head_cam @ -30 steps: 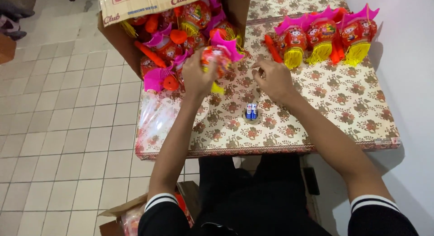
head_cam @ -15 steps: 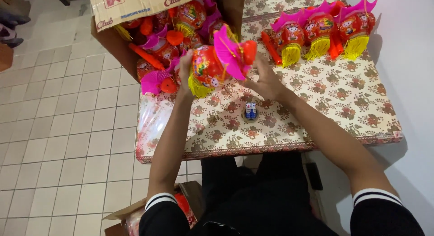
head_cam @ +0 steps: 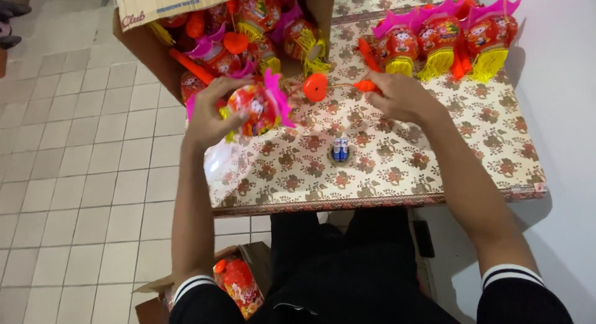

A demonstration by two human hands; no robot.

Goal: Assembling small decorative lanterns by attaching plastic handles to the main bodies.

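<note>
At 9 o'clock the left hand (head_cam: 208, 116) is wrapped around a lantern (head_cam: 254, 108), a round red-and-orange toy with pink fins and a yellow fringe, held just above the counter (head_cam: 422, 156) edge. From the lantern a thin stick runs toward 3 o'clock, past a red heart (head_cam: 315, 86), to an orange handle (head_cam: 366, 85) that the right hand (head_cam: 400, 97) pinches at its end. Both hands are clamped, well apart, with the toy stretched between them.

The lantern looks light and hollow, thin plastic that would dent under a hard squeeze; the fins and fringe look flimsy. The body and the handle seem the safest places to grip, since the stick looks bendy.

At 11 o'clock an open box (head_cam: 155, 44) holds more lanterns. Near the centre two small batteries (head_cam: 340, 149) stand on the counter. At 1 o'clock three finished lanterns (head_cam: 444, 41) lie in a row.
</note>
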